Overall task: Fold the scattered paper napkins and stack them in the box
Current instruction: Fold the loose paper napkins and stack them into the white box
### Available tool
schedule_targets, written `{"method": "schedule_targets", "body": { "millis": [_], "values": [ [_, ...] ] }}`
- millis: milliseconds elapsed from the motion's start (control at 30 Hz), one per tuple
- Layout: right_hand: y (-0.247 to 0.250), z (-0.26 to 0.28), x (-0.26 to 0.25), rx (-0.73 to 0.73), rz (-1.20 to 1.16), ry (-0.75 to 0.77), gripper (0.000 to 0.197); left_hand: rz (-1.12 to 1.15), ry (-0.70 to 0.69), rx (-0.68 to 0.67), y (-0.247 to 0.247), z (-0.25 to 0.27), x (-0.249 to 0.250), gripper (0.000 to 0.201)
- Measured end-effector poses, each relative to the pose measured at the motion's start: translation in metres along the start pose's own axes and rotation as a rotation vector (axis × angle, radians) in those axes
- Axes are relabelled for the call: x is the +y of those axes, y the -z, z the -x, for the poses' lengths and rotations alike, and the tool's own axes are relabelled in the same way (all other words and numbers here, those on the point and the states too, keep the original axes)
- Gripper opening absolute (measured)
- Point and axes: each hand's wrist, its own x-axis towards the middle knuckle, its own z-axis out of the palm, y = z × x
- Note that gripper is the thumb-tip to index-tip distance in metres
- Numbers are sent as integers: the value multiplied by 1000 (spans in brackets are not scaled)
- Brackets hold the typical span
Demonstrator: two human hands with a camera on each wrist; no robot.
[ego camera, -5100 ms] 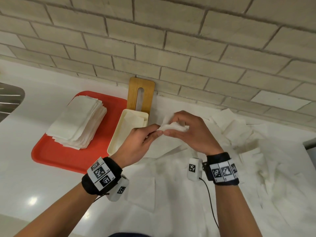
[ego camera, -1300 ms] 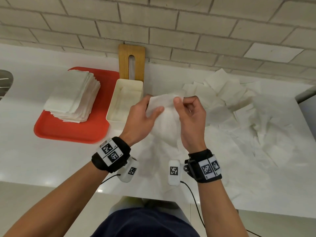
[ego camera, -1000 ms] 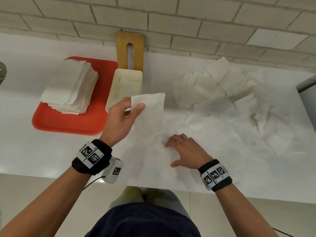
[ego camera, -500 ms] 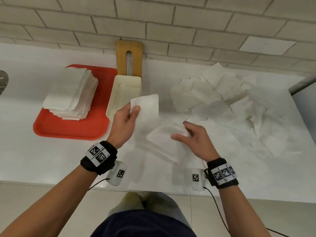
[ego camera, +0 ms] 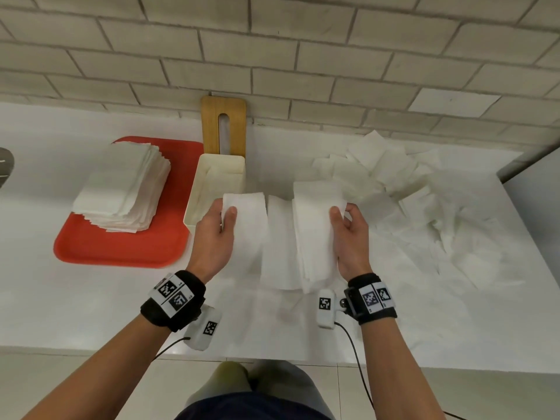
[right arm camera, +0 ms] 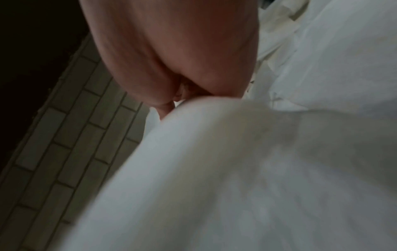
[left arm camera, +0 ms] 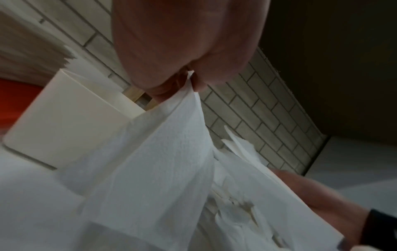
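My left hand (ego camera: 225, 212) pinches the top corner of a white napkin (ego camera: 247, 225) that hangs in front of the cream box (ego camera: 194, 204). The left wrist view shows the same pinch (left arm camera: 189, 74) on the napkin (left arm camera: 163, 161), with the box (left arm camera: 64, 122) behind it. Beside it, my right hand (ego camera: 341, 212) grips the right edge of a second white napkin (ego camera: 315, 231), thumb on top. That napkin (right arm camera: 236, 169) fills the right wrist view, blurred. Both sheets are held above the counter. More paper (ego camera: 278, 247) shows between them; I cannot tell which sheet it belongs to.
A red tray (ego camera: 121, 247) at the left carries a stack of napkins (ego camera: 121, 183). A wooden board (ego camera: 223, 116) leans on the brick wall behind the box. Several loose napkins (ego camera: 424, 207) cover the counter's right half. The counter's front edge (ego camera: 272, 359) runs below my wrists.
My right hand has lifted a second napkin off the counter and raised it beside the first one. My left hand still holds its napkin, now slightly nearer the box.
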Motion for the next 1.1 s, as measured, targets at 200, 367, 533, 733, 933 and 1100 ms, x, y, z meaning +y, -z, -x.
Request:
{"method": "schedule_targets", "body": {
  "millis": [200, 367, 533, 733, 933, 1100],
  "values": [
    [2, 5, -22, 39, -27, 138, 15, -154, -300, 253, 11, -2, 20, 26],
    [1, 9, -56, -4, -199, 188, 11, -229, -384, 191, 17, -21, 30, 32],
    [-13, 10, -72, -79, -305, 161, 8, -52, -256, -158, -8, -4, 66, 32],
    [-36, 21, -49, -30, -107, 169, 25, -3, -178, -160, -37, -8, 78, 38],
    [-13, 7, -80, -170, 238, 486, 69, -162, -234, -153, -35, -23, 64, 37],
    [-5, -26, -111, -394, 439, 701, 8, -117, -231, -208, -36, -20, 66, 56]
  ]
}}
